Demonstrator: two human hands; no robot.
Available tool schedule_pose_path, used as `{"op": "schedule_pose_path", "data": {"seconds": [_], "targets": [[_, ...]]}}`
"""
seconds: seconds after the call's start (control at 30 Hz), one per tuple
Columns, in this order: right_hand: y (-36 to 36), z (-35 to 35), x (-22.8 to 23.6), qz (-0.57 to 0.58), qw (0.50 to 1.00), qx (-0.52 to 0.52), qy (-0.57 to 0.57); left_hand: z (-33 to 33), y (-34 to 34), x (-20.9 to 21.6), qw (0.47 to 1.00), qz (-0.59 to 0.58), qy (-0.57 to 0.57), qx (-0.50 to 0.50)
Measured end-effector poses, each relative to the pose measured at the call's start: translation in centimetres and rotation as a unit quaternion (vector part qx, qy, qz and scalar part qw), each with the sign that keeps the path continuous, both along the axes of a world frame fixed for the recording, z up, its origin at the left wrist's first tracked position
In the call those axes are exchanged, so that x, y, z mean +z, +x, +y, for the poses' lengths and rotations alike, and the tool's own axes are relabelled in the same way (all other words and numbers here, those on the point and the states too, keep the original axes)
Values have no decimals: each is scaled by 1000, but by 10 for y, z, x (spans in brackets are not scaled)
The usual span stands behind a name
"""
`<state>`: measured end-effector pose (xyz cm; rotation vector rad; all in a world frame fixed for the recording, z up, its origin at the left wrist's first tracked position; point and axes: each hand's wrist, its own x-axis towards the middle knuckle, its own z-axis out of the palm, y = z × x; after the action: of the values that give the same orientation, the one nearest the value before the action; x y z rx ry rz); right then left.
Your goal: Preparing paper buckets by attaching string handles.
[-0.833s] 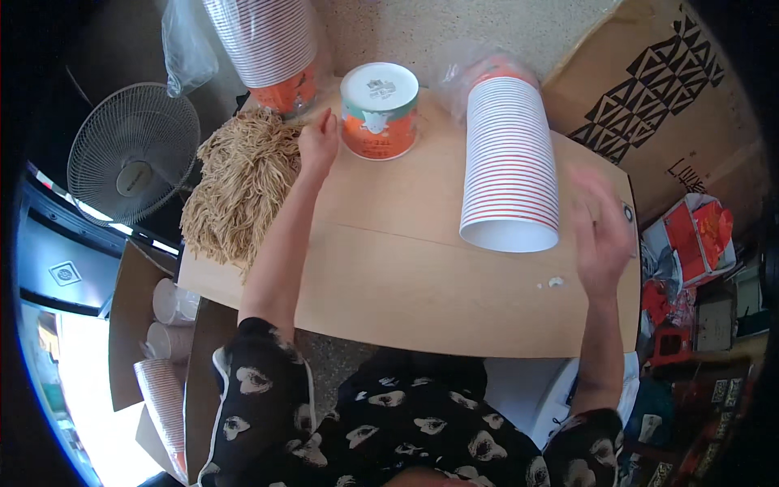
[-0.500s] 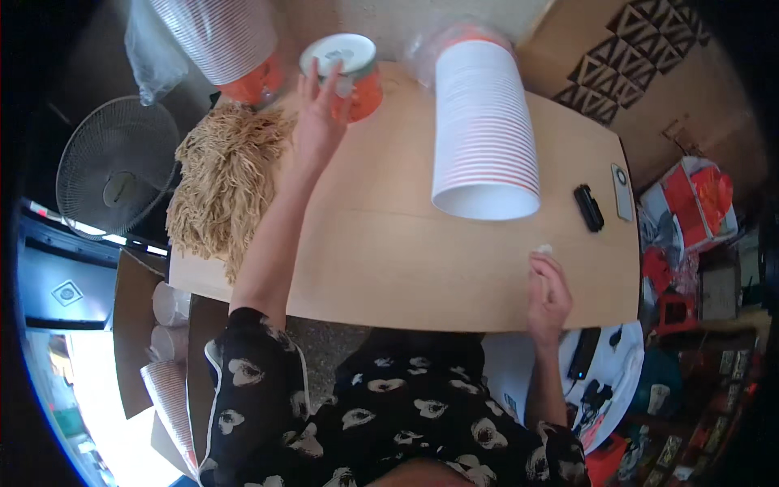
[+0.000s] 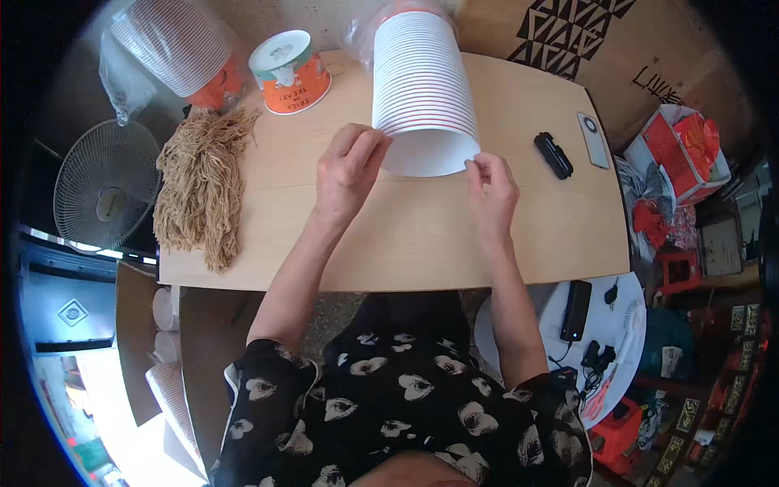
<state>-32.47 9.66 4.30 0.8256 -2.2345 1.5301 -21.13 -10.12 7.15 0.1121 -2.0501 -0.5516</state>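
Note:
A long nested stack of white paper buckets [image 3: 423,77] lies on its side on the table, its open mouth toward me. My left hand [image 3: 349,169] is closed, thumb and fingers pinching at the left edge of the nearest bucket's rim. At the right edge of that rim, my right hand [image 3: 493,193] pinches with curled fingers. A single orange, green and white paper bucket [image 3: 296,88] stands upside down at the back left. Beside it, toward me, is a heap of tan twisted cord strands [image 3: 199,191].
Another bucket stack [image 3: 174,49], partly in clear plastic, leans at the far left above a fan [image 3: 105,191]. A black case [image 3: 553,155] and a pale flat device [image 3: 593,140] lie on the table's right. A large cardboard box [image 3: 641,49] stands behind; a white round stool [image 3: 604,357] is below right.
My left hand has left the upside-down bucket and come right and nearer, to the stack's rim. My right hand has moved up to the rim's other side. The view has shifted right.

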Motion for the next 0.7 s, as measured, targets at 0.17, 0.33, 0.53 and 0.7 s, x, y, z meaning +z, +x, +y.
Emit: {"op": "schedule_pose_path", "data": {"seconds": [0.17, 0.33, 0.53, 0.7], "targets": [[-6, -6, -1, 48, 998, -39, -8, 4, -6, -5, 999, -3, -23, 36], [-13, -8, -4, 99, 994, -46, -6, 5, -9, -9, 996, 21, -44, 69], [-12, -15, -4, 106, 993, -60, 10, 9, -10, -16, 995, 37, -10, 88], [-13, -11, -3, 109, 993, -50, -10, 16, -5, -16, 994, 10, 4, 109]]}}
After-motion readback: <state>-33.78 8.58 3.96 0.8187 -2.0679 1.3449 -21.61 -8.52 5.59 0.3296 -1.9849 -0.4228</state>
